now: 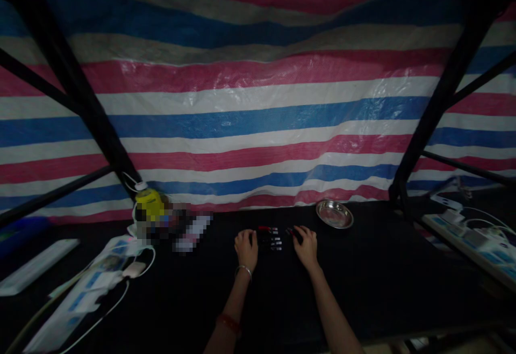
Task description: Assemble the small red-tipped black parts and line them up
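My left hand [246,247] rests knuckles-up on the black table [363,279], fingers curled, just left of a short row of small dark tubes with red and white ends [271,238]. A thin bracelet and a red band circle that wrist. My right hand [305,245] lies right of the row, its fingers closed around a small dark tube-like piece [292,231] at the row's upper right. Whether the left hand holds anything is hidden by its own fingers.
A shallow metal dish [334,213] sits behind my right hand. At the left lie a yellow bottle [148,203], blurred items, white power strips [86,289] and cables. More power strips and plugs [471,233] line the right. A striped tarp [258,101] and black frame bars back the table.
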A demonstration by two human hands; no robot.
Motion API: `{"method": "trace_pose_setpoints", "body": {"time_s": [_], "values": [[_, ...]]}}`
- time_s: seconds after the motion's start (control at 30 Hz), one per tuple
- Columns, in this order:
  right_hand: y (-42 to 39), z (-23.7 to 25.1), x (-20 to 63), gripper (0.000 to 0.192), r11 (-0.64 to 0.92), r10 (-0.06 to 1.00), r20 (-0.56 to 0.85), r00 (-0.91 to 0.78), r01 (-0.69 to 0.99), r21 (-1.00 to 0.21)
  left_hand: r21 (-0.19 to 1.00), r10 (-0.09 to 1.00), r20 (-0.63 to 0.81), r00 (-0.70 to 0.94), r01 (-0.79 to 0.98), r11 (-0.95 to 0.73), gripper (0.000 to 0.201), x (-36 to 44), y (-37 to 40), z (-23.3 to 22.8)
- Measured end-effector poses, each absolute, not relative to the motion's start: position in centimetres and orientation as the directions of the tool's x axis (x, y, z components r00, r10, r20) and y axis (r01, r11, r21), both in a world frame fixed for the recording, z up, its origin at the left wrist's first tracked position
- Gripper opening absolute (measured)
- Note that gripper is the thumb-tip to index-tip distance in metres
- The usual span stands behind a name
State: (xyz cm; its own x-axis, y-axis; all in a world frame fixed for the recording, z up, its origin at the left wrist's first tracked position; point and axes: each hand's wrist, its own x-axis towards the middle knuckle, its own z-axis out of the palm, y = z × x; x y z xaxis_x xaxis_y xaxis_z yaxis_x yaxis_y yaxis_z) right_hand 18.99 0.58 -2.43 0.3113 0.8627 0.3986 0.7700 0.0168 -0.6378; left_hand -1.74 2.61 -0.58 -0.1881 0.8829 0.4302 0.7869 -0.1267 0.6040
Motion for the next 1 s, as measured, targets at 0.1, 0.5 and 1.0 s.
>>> {"method": "trace_pose_setpoints", "body": {"time_s": [0.1,0.5,1.0], "values": [[0.3,-1.9,18.5,0.041,-0.001,0.907,0.348,0.238,0.827,-0.562,0.593,0.882,0.463,-0.082,0.769,-0.24,0.023,-1.0,1.7,-0.3],[0.0,-1.3,18.0,0.026,0.124,0.938,0.342,0.062,0.86,-0.495,0.551,0.87,0.49,0.043,0.758,-0.348,0.02,0.0,0.1,0.6],[-0.2,-2.4,18.9,0.028,0.226,0.87,0.46,0.177,0.685,-0.692,0.341,0.849,0.413,0.33,0.808,-0.48,0.03,2.0,-1.8,1.1]]}}
